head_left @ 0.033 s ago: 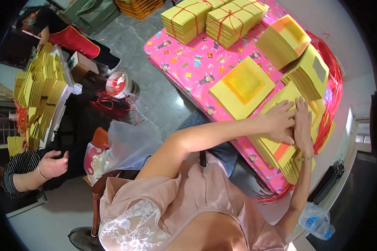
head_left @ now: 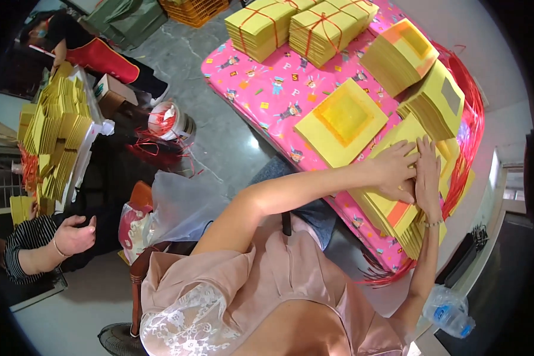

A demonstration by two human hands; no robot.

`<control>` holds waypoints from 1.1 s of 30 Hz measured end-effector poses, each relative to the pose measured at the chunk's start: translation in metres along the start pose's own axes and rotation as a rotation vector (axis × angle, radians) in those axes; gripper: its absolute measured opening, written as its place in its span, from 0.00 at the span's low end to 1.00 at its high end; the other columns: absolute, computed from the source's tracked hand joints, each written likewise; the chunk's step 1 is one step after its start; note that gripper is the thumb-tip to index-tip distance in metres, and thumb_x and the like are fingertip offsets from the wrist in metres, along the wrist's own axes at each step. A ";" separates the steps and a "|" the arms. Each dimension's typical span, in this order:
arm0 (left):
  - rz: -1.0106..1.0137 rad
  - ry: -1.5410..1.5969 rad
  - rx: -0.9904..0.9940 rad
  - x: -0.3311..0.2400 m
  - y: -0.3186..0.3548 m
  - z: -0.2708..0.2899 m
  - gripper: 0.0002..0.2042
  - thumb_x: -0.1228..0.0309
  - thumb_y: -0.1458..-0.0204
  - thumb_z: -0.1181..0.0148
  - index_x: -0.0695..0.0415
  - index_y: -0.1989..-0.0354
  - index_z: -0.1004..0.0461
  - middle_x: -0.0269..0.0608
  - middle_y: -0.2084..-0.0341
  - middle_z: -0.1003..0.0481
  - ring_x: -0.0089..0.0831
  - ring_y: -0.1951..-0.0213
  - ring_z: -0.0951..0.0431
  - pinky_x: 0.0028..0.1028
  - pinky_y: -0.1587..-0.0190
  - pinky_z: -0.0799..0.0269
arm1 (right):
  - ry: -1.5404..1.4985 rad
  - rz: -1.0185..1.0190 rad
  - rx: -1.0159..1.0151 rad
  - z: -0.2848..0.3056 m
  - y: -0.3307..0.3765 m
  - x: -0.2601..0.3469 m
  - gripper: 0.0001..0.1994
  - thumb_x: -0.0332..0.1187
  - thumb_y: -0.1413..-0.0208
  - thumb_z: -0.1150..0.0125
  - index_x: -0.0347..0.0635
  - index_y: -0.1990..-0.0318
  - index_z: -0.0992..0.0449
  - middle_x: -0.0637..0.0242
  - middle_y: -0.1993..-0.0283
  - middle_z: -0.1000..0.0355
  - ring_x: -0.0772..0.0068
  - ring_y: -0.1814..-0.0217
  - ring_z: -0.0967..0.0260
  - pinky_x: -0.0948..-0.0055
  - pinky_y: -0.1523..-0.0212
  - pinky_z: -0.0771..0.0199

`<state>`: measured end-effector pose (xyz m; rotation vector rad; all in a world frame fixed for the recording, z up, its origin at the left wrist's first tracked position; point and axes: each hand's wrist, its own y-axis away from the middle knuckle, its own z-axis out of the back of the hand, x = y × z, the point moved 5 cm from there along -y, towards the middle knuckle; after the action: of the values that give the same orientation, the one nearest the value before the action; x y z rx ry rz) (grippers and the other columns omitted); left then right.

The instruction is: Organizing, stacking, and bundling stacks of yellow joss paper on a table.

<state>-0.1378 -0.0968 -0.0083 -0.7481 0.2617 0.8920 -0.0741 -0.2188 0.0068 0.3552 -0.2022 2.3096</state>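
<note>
My left hand (head_left: 393, 171) lies with its fingers stretched out on a stack of yellow paper (head_left: 371, 207) on the near right of the table. Beside it, my right hand (head_left: 427, 169) rests flat on the same stack, fingers long and pointing away from me. The two hands touch or nearly touch, and neither grips anything. An orange-red patch shows on the paper below my left hand. Just beyond lies a thinner yellow paper stack (head_left: 341, 121) with a golden square on top. Two thicker paper stacks (head_left: 397, 59) lean at the far right.
Bundles of yellow paper (head_left: 255, 35) tied with red string stand at the back of the pink patterned table (head_left: 261, 95). Red string (head_left: 471, 118) hangs along its right edge. At left are a bucket (head_left: 172, 121), a co-worker's hand (head_left: 77, 234) and another table piled with yellow paper.
</note>
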 end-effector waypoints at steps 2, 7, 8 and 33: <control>-0.034 0.027 -0.019 0.008 0.010 0.011 0.31 0.44 0.52 0.38 0.60 0.50 0.23 0.56 0.39 0.34 0.58 0.33 0.43 0.53 0.31 0.51 | 0.010 -0.002 0.009 -0.003 0.000 -0.002 0.29 0.50 0.27 0.74 0.45 0.27 0.46 0.58 0.21 0.57 0.53 0.17 0.69 0.47 0.23 0.76; 0.411 0.145 -0.547 0.057 0.104 0.068 0.13 0.65 0.51 0.33 0.54 0.58 0.18 0.48 0.55 0.24 0.47 0.51 0.25 0.43 0.45 0.31 | 0.129 0.019 -0.026 -0.005 0.005 0.001 0.28 0.50 0.28 0.71 0.48 0.26 0.47 0.59 0.21 0.57 0.54 0.18 0.68 0.47 0.23 0.73; 0.517 0.019 -0.596 0.065 0.135 0.079 0.12 0.66 0.52 0.32 0.54 0.59 0.18 0.46 0.57 0.23 0.45 0.55 0.25 0.40 0.46 0.31 | 0.124 0.032 -0.030 -0.007 0.003 0.002 0.28 0.50 0.28 0.70 0.49 0.26 0.47 0.60 0.20 0.57 0.54 0.17 0.68 0.47 0.23 0.73; 0.853 -0.221 -0.411 0.124 0.203 0.073 0.37 0.51 0.57 0.28 0.62 0.41 0.29 0.54 0.54 0.27 0.50 0.50 0.28 0.45 0.48 0.35 | 0.163 0.028 -0.088 -0.005 0.003 0.006 0.26 0.47 0.28 0.66 0.48 0.28 0.43 0.59 0.22 0.53 0.55 0.18 0.64 0.49 0.23 0.70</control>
<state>-0.2262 0.1099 -0.1149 -0.9172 0.1989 1.8654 -0.0809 -0.2156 0.0035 0.1194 -0.2272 2.3355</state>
